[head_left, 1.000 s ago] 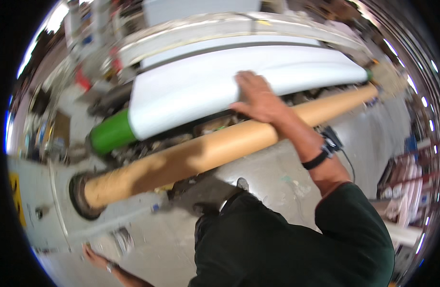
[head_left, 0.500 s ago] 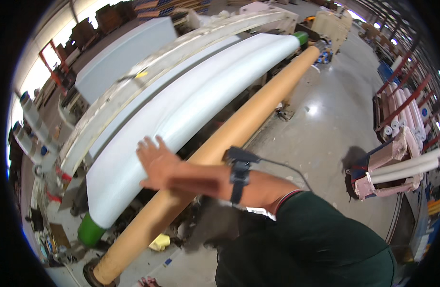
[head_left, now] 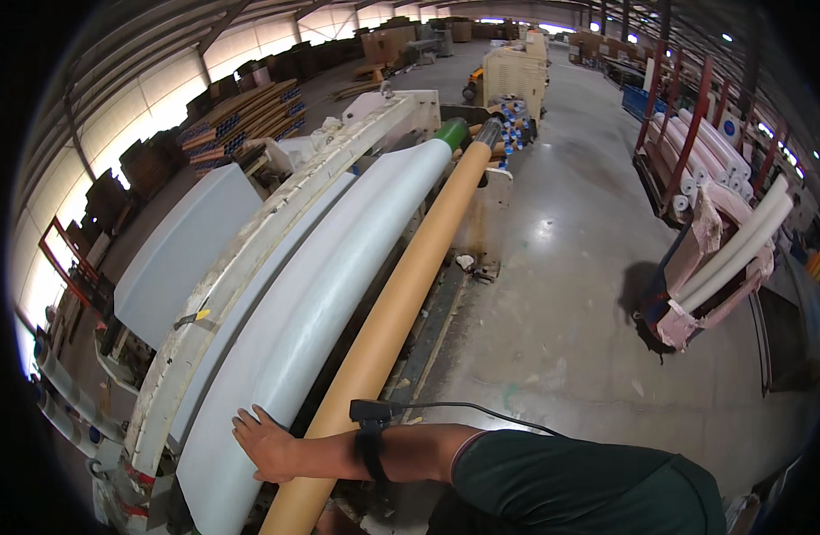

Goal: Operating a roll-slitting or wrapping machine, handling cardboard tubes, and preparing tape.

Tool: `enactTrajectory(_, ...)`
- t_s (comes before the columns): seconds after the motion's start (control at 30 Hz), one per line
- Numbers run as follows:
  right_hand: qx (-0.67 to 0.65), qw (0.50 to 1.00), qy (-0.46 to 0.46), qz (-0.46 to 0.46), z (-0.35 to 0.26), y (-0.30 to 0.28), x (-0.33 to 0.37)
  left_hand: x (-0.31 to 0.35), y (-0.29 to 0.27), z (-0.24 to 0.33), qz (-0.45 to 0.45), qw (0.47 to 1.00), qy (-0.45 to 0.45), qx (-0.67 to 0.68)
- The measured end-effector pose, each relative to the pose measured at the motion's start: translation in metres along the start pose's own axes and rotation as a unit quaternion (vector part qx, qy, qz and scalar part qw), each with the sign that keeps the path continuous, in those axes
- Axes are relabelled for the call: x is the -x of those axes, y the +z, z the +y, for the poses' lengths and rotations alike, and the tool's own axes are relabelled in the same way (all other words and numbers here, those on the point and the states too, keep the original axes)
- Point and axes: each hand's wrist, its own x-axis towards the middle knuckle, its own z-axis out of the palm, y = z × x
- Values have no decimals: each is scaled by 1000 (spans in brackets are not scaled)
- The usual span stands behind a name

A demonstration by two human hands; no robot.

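Where the white sheeting (head_left: pixel 312 330) fills the lower left of the frame, the right hand (head_left: pixel 265 448) lies palm down on it, fingers apart and gripping nothing; the left hand is out of view, so its state cannot be told. A flat palm with light, even pressure should serve best, since a fingertip dug in could crease the surface. The forearm (head_left: pixel 325 456) crosses over the tan tube (head_left: pixel 396 321), whether touching I cannot tell; keeping the black wrist device (head_left: pixel 371 410) and its cable (head_left: pixel 472 406) clear of the tube seems wise. The sheeting stretches to a green roller end (head_left: pixel 451 133) at upper centre. Left of it runs a pale machine beam (head_left: pixel 271 218); wrapped rolls (head_left: pixel 700 156) lie at upper right.
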Motion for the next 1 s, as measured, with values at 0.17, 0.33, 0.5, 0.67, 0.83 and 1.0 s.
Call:
enactTrajectory(0.17,-1,1000,1,5,6,0,-1,-13,-2,-8,14,1000,-21,16)
enactTrajectory(0.33,-11,1000,3,18,4,1,-4,-7,-20,-4,33,999,-33,28)
enactTrajectory(0.5,-110,975,-54,188,-3,5,-6,15,-42,7,54,997,-32,42)
enactTrajectory(0.67,-562,820,-109,-1,-1,0,106,35,-59,15,75,995,-39,54)
enactTrajectory(0.83,-786,575,211,-82,98,60,180,49,-65,6,86,993,-49,67)
enactTrajectory(1.0,-860,412,220,205,159,77,130,54,-74,9,96,992,-38,71)
